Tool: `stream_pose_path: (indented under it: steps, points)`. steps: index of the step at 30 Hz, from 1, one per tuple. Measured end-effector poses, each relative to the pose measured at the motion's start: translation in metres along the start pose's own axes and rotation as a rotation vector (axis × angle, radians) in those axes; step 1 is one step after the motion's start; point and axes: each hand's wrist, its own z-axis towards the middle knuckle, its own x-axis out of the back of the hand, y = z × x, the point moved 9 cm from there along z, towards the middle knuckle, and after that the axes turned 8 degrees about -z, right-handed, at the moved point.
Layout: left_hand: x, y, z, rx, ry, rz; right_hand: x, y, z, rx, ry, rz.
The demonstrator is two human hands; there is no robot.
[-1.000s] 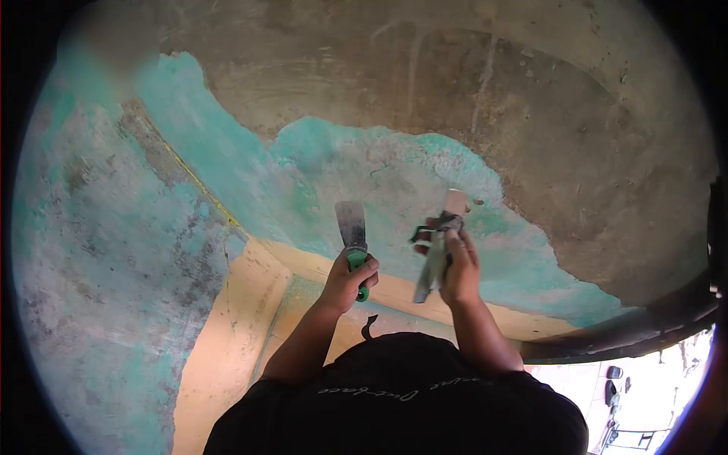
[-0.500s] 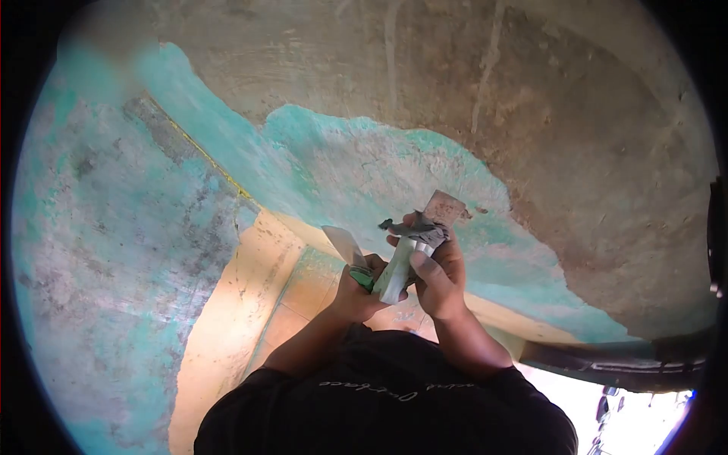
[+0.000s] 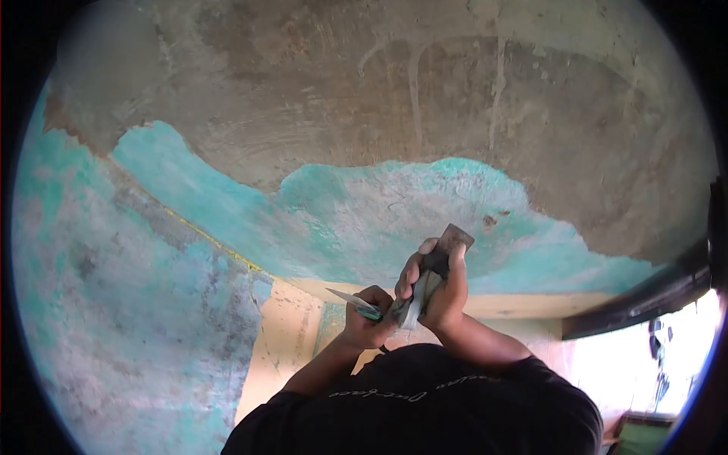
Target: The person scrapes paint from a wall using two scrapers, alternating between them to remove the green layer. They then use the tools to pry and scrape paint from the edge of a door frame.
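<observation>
In left hand (image 3: pixel 368 327) — scraper (image 3: pixel 352 301), now seemingly edgewise.

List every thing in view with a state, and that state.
Left hand: closed around scraper.
Scraper: held, blade angled up-left.
Right hand: closed around bladed tool.
Bladed tool: held, blade end uppermost, dark material around it.
Turquoise paint: patchy, ragged-edged.
Brown surface: streaked, without turquoise.
</observation>
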Motion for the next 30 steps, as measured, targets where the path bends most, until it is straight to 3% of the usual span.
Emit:
stream_pose_path:
  steps: [3, 5, 7, 8, 9, 13, 17, 20, 23, 24, 27, 28, 30]
  points:
    - [0.021, -0.007, -0.015, 0.068, -0.072, 0.085, -0.003, 0.028, -0.010, -0.025, -0.016, -0.019]
    - [0.034, -0.007, -0.015, 0.007, -0.067, -0.010, -0.009, 0.038, -0.007, -0.069, 0.084, -0.108]
    - [0.027, 0.011, 0.010, -0.117, -0.063, 0.088, -0.015, 0.025, 0.020, -0.075, 0.092, -0.122]
    - [0.018, 0.015, 0.028, -0.090, -0.023, 0.007, -0.015, 0.015, 0.037, -0.053, 0.089, -0.100]
    - [0.004, 0.033, 0.046, -0.232, -0.168, 0.193, -0.017, 0.003, 0.052, -0.041, 0.102, -0.082]
    - [-0.008, 0.050, 0.052, -0.209, -0.244, 0.108, -0.038, -0.011, 0.048, -0.061, 0.106, -0.060]
    - [-0.006, 0.041, 0.033, -0.215, -0.216, 0.098, -0.028, 0.005, 0.032, -0.121, 0.149, -0.077]
    - [-0.013, 0.040, 0.061, -0.187, -0.208, 0.126, -0.025, -0.015, 0.053, -0.023, 0.156, -0.048]
    - [-0.020, 0.047, 0.053, -0.201, -0.282, 0.178, -0.025, -0.013, 0.048, -0.065, 0.054, 0.026]
    - [-0.016, 0.042, 0.045, -0.180, -0.236, 0.154, -0.029, -0.010, 0.038, -0.075, 0.143, -0.011]
    - [-0.021, 0.057, 0.028, -0.229, -0.200, 0.170, -0.031, 0.002, 0.028, -0.155, 0.046, -0.045]
    - [-0.014, 0.037, 0.033, -0.281, -0.203, 0.165, -0.027, 0.001, 0.034, -0.177, 0.104, -0.040]
    - [-0.024, 0.053, 0.051, -0.293, -0.204, 0.185, -0.026, -0.008, 0.050, -0.137, 0.093, -0.031]
